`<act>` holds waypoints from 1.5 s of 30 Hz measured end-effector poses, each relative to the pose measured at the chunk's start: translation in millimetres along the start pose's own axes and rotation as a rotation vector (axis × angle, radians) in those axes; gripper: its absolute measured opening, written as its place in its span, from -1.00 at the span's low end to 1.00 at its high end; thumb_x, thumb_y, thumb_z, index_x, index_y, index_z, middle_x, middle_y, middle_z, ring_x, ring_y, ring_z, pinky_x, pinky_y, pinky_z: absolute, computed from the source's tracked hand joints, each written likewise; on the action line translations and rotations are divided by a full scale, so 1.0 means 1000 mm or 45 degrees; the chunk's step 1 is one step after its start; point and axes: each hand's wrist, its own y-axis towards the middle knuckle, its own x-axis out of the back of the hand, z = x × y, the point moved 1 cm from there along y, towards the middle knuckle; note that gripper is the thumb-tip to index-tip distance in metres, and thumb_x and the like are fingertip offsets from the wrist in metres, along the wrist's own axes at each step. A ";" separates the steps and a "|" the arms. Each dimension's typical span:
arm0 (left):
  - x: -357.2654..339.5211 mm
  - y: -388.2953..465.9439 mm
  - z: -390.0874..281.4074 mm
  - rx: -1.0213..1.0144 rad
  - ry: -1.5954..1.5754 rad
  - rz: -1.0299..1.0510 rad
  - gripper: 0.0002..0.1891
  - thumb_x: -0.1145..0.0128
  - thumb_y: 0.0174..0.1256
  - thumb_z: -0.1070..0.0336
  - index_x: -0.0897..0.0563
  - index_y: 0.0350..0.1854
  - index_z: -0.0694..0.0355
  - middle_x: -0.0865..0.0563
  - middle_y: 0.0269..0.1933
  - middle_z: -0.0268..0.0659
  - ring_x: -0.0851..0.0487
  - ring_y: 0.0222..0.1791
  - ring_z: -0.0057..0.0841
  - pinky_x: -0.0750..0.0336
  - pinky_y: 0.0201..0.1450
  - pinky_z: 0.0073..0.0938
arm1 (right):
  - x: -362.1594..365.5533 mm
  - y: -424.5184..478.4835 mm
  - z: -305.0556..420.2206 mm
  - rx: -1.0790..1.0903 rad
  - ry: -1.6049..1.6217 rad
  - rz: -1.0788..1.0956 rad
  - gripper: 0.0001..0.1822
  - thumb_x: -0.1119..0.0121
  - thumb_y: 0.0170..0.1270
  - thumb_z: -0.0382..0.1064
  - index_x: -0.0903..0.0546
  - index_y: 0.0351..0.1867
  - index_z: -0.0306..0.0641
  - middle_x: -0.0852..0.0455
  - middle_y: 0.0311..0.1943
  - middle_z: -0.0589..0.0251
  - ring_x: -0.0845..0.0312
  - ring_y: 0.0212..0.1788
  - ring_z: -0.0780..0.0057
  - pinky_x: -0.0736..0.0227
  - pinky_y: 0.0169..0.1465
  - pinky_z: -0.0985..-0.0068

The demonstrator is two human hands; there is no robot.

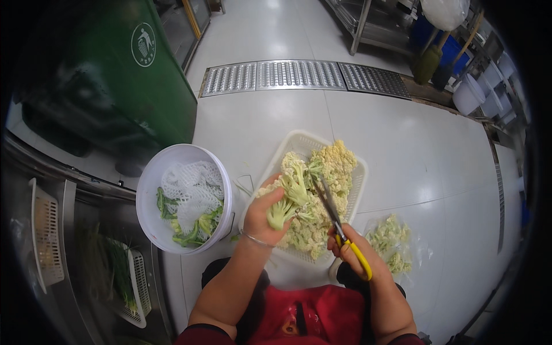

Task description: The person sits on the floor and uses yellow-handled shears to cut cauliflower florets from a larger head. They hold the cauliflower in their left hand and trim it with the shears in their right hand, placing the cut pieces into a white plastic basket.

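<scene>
My left hand (264, 215) grips a piece of cauliflower (293, 189) with pale green stems, held over a white plastic basket (361, 181). Scissors (332, 207) with yellow handles are in my right hand (355, 250). Their blades point up and away, toward the florets beside the held piece; whether they touch a stem is hard to tell. Beneath my hands, cut cauliflower florets (338, 168) fill much of the basket, some yellowish at the far right.
To the left stands a white bucket (142, 198) holding white foam netting (189, 185) and green leaves. A clear bag of florets (392, 241) lies at right on the tiled floor. Beyond are a green bin (164, 99) and a metal drain grate (297, 74). Baskets (140, 276) sit on a shelf at left.
</scene>
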 end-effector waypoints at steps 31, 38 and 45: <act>0.002 0.000 -0.005 0.038 0.184 0.470 -0.61 -0.08 0.13 0.50 -0.38 0.05 0.22 -0.59 0.03 0.00 -0.50 0.21 -0.06 -0.43 0.23 -0.04 | 0.003 -0.011 0.000 -0.085 -0.202 0.217 -0.68 -0.20 0.24 -0.19 -0.48 -0.04 -0.27 -0.55 -0.36 0.22 -0.47 -0.29 0.42 -0.40 -0.16 0.47; -0.005 -0.001 -0.002 0.001 0.160 0.433 -0.60 0.05 0.11 0.53 -0.34 0.07 0.40 -0.56 0.04 0.06 -0.57 0.09 -0.16 -0.47 0.18 -0.15 | 0.005 -0.011 -0.004 -0.096 -0.171 0.271 -0.65 -0.10 0.29 -0.13 -0.43 0.02 -0.26 -0.55 -0.37 0.23 -0.44 -0.28 0.40 -0.39 -0.11 0.47; -0.002 -0.001 -0.003 0.017 0.198 0.386 -0.62 -0.03 0.15 0.51 -0.38 0.07 0.32 -0.59 0.02 0.02 -0.57 0.11 -0.12 -0.49 0.17 -0.14 | 0.008 -0.013 -0.003 -0.118 -0.236 0.255 -0.66 -0.10 0.28 -0.18 -0.43 0.03 -0.26 -0.56 -0.35 0.20 -0.47 -0.29 0.36 -0.40 -0.12 0.46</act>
